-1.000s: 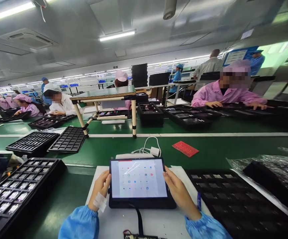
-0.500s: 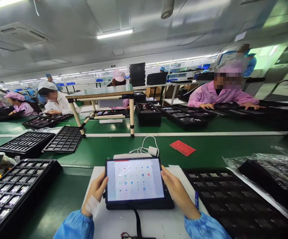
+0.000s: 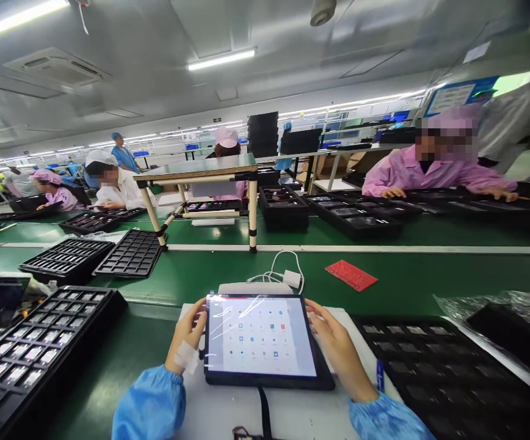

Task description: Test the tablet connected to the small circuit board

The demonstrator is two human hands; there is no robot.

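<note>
The tablet lies lit on the white mat at the desk's near edge, your left hand and right hand clasping its two short sides, fingers curled onto the bezel. The cable at its near edge could snag or tug loose if you lift. Since a second ago your right fingers seem to have crept further up the side.

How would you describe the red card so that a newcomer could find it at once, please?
Start at the green belt running across the bench, beyond the tablet held between the left hand and the right hand. The red card lies flat there, right of the white charger. It is the only red thing among black trays.
</note>
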